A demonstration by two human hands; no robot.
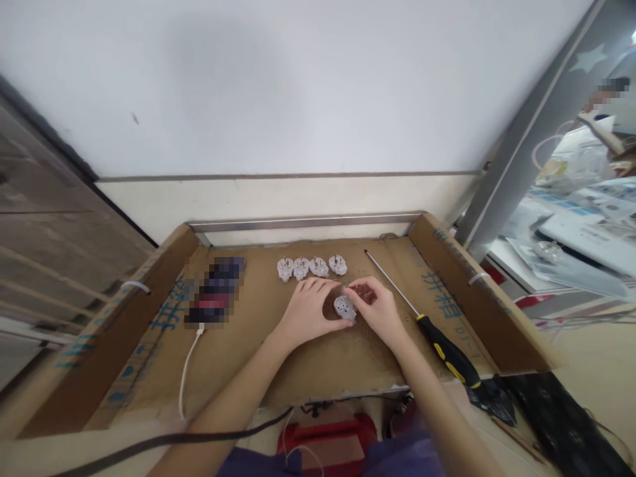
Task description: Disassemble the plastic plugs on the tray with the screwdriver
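Observation:
A small white plug housing [344, 307] with dark holes in its face sits between my two hands, just above the cardboard. My left hand [312, 310] curves around it, with the thumb at its lower edge and the fingers at its upper side. My right hand [373, 306] is closed in a pinch at the housing's upper right; what lies between those fingertips is too small to make out. Beyond my hands several similar white plug parts [301, 267] with metal pins stand in a row, one [338, 264] slightly apart on the right.
A cardboard tray [278, 371] with raised sides forms the work surface. At its right lies a screwdriver [447, 351] with a black and yellow handle. A phone [216, 291] on a white cable [186, 371] rests at left. Behind rises a white wall [318, 99].

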